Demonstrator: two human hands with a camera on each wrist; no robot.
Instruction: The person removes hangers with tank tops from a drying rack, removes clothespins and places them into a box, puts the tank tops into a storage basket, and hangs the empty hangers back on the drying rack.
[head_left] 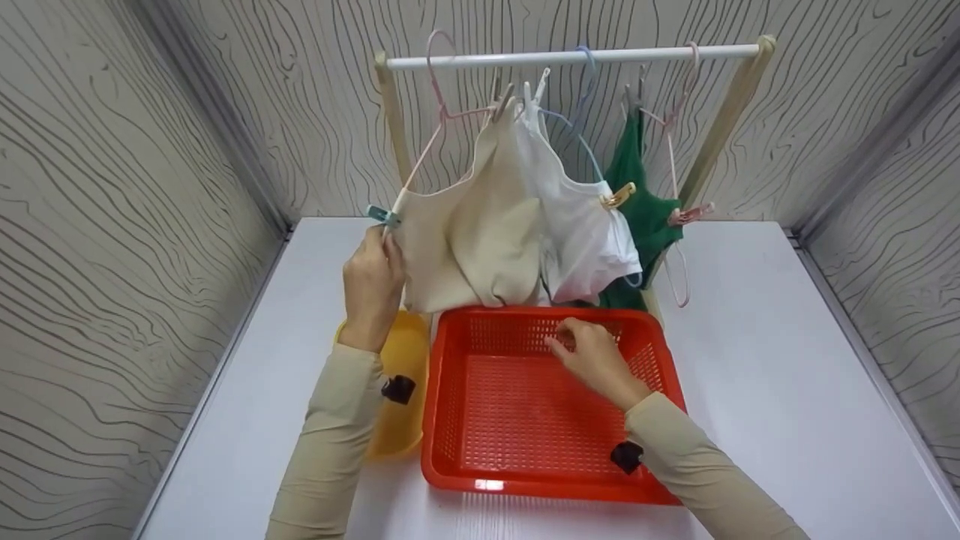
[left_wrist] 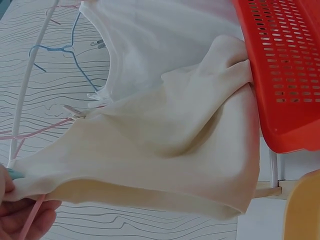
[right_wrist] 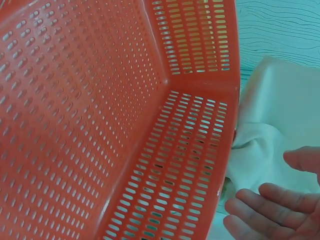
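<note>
My left hand (head_left: 373, 281) pinches the outer shoulder of a cream sleeveless top (head_left: 495, 225) together with the end of its pink hanger (head_left: 424, 155). A teal clothespin (head_left: 381, 216) is clipped there, just above the fingertips. In the left wrist view the pink hanger end pokes out between cloth and fingers, and the clothespin is mostly hidden. A grey clothespin (head_left: 503, 103) grips the top's other shoulder. Over the back part of a red basket (head_left: 555, 489), my right hand (head_left: 592, 356) holds nothing, its fingers relaxed; the right wrist view shows them spread beside the cream cloth.
A white rail (head_left: 525, 60) on wooden posts carries the hangers. Right of the cream top hang a white top (head_left: 574, 225) and a green garment (head_left: 637, 172), both with clothespins. A yellow basket (head_left: 394, 427) stands left of the red one on the white table (head_left: 787, 390).
</note>
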